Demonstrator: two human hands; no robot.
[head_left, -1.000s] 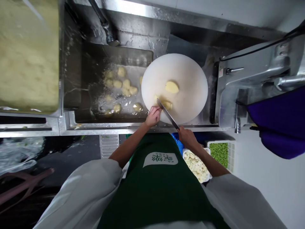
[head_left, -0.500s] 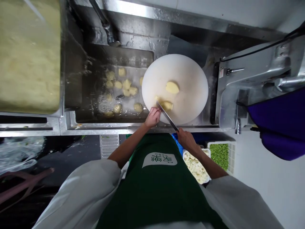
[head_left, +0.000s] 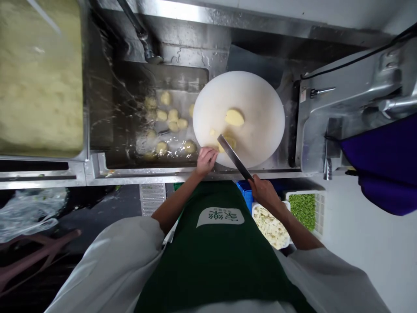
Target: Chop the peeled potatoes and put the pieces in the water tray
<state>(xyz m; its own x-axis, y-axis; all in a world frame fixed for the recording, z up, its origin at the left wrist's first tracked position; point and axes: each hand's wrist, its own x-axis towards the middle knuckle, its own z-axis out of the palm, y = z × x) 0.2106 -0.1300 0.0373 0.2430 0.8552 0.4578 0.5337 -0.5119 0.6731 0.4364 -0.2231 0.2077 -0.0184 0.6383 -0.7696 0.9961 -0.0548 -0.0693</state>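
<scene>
My right hand (head_left: 263, 190) is wrapped round the handle of a knife (head_left: 235, 157). Its blade slants up and left across a peeled potato piece (head_left: 232, 143) on the white oval cutting board (head_left: 263, 117), hiding part of that piece. At the board's near left edge, my left hand (head_left: 206, 161) has its fingers drawn together, the tips close beside the same piece; what they hold, if anything, is hidden. Farther up the board lies a larger potato piece (head_left: 234, 117). A small potato bit (head_left: 213, 131) rests left of the blade.
Several peeled potatoes (head_left: 173, 115) sit in water in the sink (head_left: 130, 126) left of the board. A faucet (head_left: 151, 54) hangs above it. A large metal tray (head_left: 85, 130) of pale yellow contents stands far left. Below right are crates of chopped green vegetable (head_left: 302, 211) and pale pieces (head_left: 270, 228).
The knife and my right hand have shifted slightly right, and more of the blade's flat side shows. My left hand has drawn a little left, away from the blade.
</scene>
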